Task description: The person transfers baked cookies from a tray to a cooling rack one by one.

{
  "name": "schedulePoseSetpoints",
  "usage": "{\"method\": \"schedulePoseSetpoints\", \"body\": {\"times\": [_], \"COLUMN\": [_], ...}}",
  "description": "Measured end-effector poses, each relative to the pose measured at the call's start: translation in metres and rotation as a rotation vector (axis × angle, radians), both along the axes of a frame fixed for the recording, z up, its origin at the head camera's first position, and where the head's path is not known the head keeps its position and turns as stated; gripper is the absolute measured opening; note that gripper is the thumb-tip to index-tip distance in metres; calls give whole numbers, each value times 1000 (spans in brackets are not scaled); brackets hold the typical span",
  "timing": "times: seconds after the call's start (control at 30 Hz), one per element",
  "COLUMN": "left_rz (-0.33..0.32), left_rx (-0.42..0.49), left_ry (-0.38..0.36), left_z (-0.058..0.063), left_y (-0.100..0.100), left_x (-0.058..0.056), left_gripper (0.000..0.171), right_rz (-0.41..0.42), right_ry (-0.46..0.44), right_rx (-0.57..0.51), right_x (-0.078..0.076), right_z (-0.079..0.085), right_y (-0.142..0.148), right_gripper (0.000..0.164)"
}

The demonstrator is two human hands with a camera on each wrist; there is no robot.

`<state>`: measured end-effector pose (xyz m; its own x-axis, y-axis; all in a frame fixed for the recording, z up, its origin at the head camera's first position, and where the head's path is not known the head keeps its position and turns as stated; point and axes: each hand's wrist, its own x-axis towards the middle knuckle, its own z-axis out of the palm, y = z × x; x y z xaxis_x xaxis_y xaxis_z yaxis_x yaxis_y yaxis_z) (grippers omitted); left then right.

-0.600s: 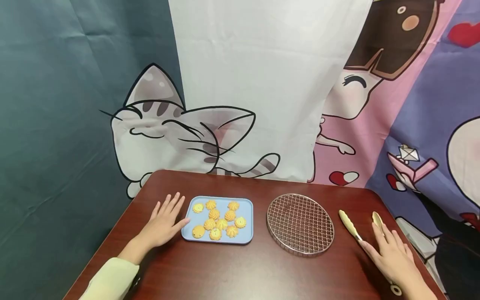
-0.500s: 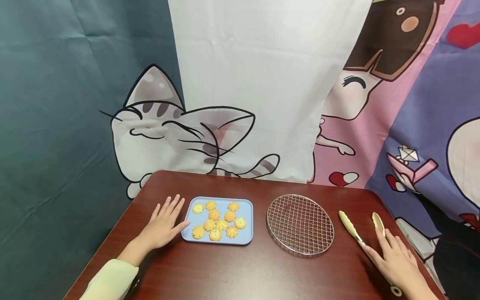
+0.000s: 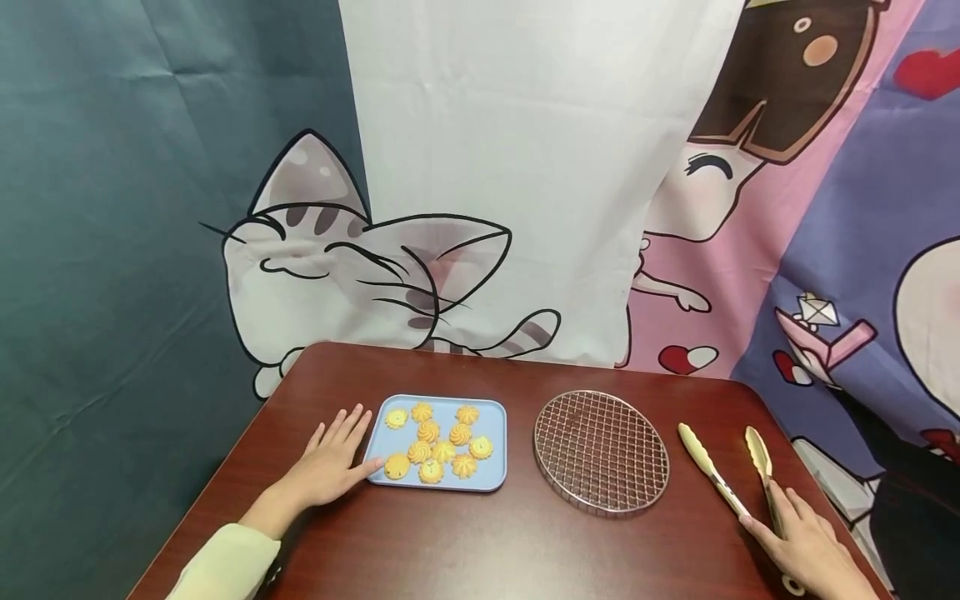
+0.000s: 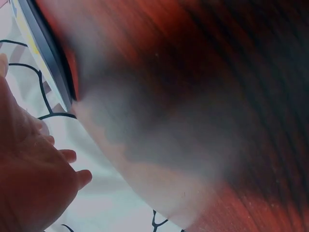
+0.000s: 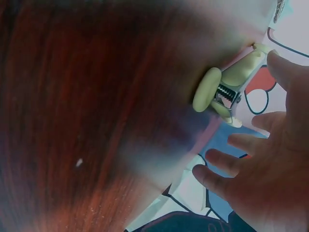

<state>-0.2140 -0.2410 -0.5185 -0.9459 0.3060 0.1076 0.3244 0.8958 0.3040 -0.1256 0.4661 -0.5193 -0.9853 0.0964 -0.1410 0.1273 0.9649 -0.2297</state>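
Note:
A light-blue tray [image 3: 491, 479] bearing several piped cookies [image 3: 459, 434] lies left of centre on the table. My left hand [image 3: 324, 475], fingers straight and spread, is beside its left edge; the thumb reaches the tray's rim, and touch cannot be told. Kitchen tongs [image 3: 697, 450] with cream-coloured scalloped tips lie spread apart at the right. Over their handle end is my right hand [image 3: 806, 542], thumb by one arm and fingers by the other. The right wrist view has the tongs' spring end [image 5: 224, 92] close to the extended fingers, not gripped. Part of the handle is hidden beneath that hand.
A round wire cooling rack [image 3: 600, 450] stands between tray and tongs. The dark red-brown table [image 3: 480, 542] has rounded far corners. Behind it hangs a curtain [image 3: 525, 167] printed with a cartoon cat and other figures.
My right hand has moved back along the tongs toward their handle end, uncovering more of the arms. The left hand has shifted slightly nearer to me and toward the tray.

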Motion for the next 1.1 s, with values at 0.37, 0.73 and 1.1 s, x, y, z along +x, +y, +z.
{"method": "schedulePoseSetpoints", "body": {"times": [0.37, 0.73, 1.1], "left_rz": [-27, -43, -30], "left_rx": [-17, -61, -70], "left_ry": [-5, -53, -120], "left_z": [-8, -9, -13], "left_y": [6, 14, 17], "left_x": [2, 0, 1], "left_gripper": [93, 97, 103], "right_rz": [-67, -142, -118], "right_ry": [-171, -141, -20], "right_rx": [-14, -6, 5], "right_x": [-2, -2, -5], "right_z": [-4, -11, -7], "right_y": [2, -3, -8], "right_gripper": [118, 124, 111]}}
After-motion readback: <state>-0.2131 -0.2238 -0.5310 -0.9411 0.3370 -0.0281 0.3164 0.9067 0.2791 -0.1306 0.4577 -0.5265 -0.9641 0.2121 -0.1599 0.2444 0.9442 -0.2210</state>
